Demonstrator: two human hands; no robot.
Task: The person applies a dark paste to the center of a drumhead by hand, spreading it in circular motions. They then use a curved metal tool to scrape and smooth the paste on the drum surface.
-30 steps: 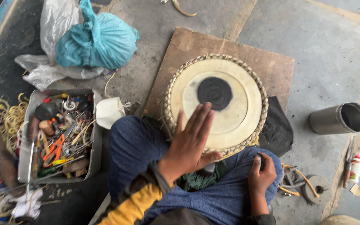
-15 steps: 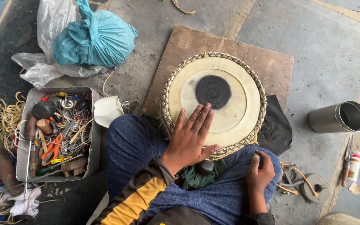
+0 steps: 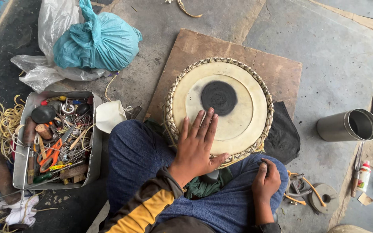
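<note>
I look down at a grey stone floor (image 3: 337, 56), dusty and cracked; a flat brown board (image 3: 281, 73) lies on it in the middle of the frame. The drum (image 3: 238, 125) sits on that board, just above my knees; its round pale top faces straight up at me, so its long axis runs up and down, toward the camera; a black round spot (image 3: 219, 97) marks the skin a bit above the middle, and a woven rope rim goes all around it.

My left hand (image 3: 197, 146) lies flat on the lower part of the drum skin; the grip is spread, fingers long and a little apart, pointing to the top of the frame. My right hand (image 3: 265, 181) rests on my blue trouser leg at the lower right, beside the drum; its grip is curled in, and I cannot tell if it pinches anything.

At the left a metal tray (image 3: 22, 142) is full of tools; a blue bag (image 3: 98, 43) sits at the upper left; a metal cup (image 3: 346, 126) lies on its side at the right; a dark cloth (image 3: 281, 133) lies against the drum's right edge.
</note>
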